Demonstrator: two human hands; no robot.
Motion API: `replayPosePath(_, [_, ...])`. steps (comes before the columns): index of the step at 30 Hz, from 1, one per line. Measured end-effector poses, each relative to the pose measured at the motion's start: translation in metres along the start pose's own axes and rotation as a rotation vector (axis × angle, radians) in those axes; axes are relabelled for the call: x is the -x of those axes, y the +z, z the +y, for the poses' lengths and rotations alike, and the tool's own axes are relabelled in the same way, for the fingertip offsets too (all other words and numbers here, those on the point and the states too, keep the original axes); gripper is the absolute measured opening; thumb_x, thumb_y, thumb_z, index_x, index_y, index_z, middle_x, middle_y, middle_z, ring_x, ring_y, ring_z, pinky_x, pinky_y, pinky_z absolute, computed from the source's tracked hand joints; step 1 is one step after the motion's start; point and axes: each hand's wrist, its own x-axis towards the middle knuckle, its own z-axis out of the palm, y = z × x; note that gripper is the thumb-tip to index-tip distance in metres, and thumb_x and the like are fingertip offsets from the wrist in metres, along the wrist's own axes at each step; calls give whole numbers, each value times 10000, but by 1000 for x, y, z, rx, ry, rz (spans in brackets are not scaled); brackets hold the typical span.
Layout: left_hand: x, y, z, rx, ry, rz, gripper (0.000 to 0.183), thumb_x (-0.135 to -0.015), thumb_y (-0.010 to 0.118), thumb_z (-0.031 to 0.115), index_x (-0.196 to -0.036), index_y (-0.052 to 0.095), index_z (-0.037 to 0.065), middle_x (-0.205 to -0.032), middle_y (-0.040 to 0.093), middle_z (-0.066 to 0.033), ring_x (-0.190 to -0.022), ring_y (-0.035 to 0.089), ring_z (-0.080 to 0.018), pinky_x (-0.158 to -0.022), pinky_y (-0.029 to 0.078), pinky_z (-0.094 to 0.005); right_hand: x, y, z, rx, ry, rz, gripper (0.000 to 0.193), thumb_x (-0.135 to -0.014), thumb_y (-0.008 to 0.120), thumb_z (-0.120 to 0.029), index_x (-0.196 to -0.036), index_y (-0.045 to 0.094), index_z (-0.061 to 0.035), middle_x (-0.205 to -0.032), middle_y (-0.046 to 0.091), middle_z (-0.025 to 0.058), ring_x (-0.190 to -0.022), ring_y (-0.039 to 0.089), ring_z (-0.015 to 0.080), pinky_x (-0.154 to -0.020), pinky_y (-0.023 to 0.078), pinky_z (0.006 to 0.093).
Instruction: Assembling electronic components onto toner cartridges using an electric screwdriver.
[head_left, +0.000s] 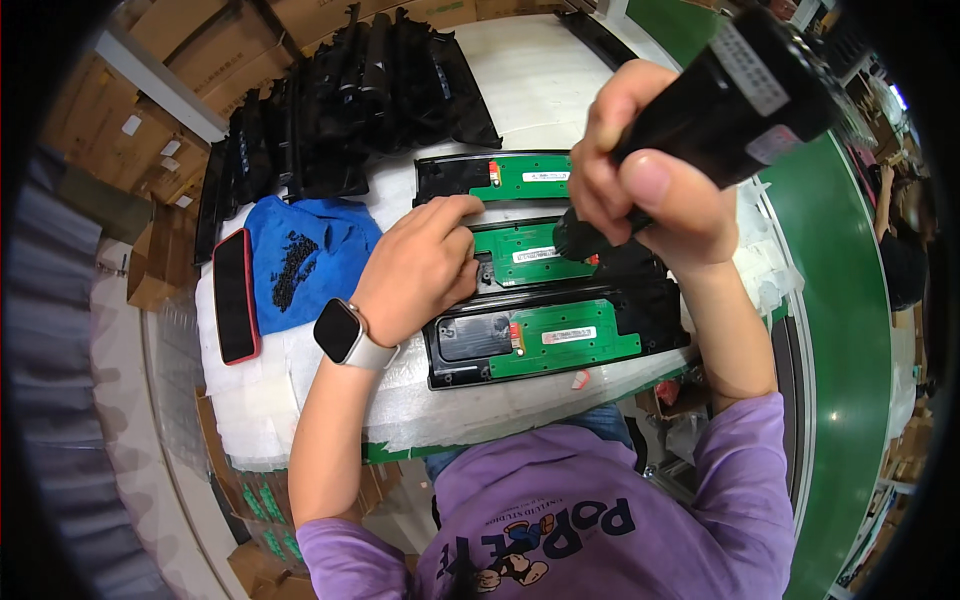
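Observation:
My right hand (675, 195) grips a black electric screwdriver (700, 105), which slants down to the left. Its lower end is over a green circuit board (500, 245) in the middle black plastic panel (640, 262); whether the tip touches is hidden. At that panel's left end rests my left hand (415, 265), fingers curled and closed, fingertips partly hidden. Nearer me lies another black panel (460, 340) with a green board (575, 350). A third panel (448, 180) with a green board (515, 190) lies beyond, partly behind my right hand.
On the left, a blue cloth (345, 235) carries a pile of small black screws (293, 272). Beside it lies a red-edged phone (235, 300). Black plastic parts (340, 110) are stacked at the far left of the white-covered table (520, 80). A black strip (597, 38) lies farther back.

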Motion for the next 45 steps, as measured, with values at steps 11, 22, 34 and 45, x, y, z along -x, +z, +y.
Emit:
replayPosePath(11, [10, -11, 14, 1101, -717, 225, 79, -776, 602, -28, -794, 531, 4, -750, 623, -53, -637, 621, -99, -575, 498, -209, -12, -7, -3, -161, -180, -44, 296, -831, 479, -307, -939, 440, -34, -584, 407, 15, -387, 394, 104, -478, 393, 275])
replayPosePath(22, [9, 1, 36, 1511, -811, 205, 235, -877, 542, 53, -1101, 563, -18, -824, 590, -20, -753, 564, -74, -717, 479, -204, -2, -7, -19, -197, -260, -99, 349, -867, 453, -344, -1004, 454, -23, -668, 464, 21, -452, 442, 110, -593, 429, 316])
replayPosePath(34, [10, 11, 42, 1577, -834, 244, 201, -886, 557, 144, -976, 590, -33, -793, 605, -65, -690, 592, -113, -674, 503, -233, 4, -9, -9, -371, -366, -68, 380, -867, 464, -373, -1012, 440, -23, -681, 470, 28, -468, 447, 121, -599, 432, 329])
replayPosePath(45, [12, 8, 37, 1622, -770, 183, 161, -837, 595, 36, -986, 561, -13, -831, 629, -96, -731, 622, -154, -690, 518, -261, 6, -11, -5, -383, -352, -73, 377, -876, 450, -380, -1015, 441, -28, -678, 465, 23, -468, 444, 115, -597, 430, 321])
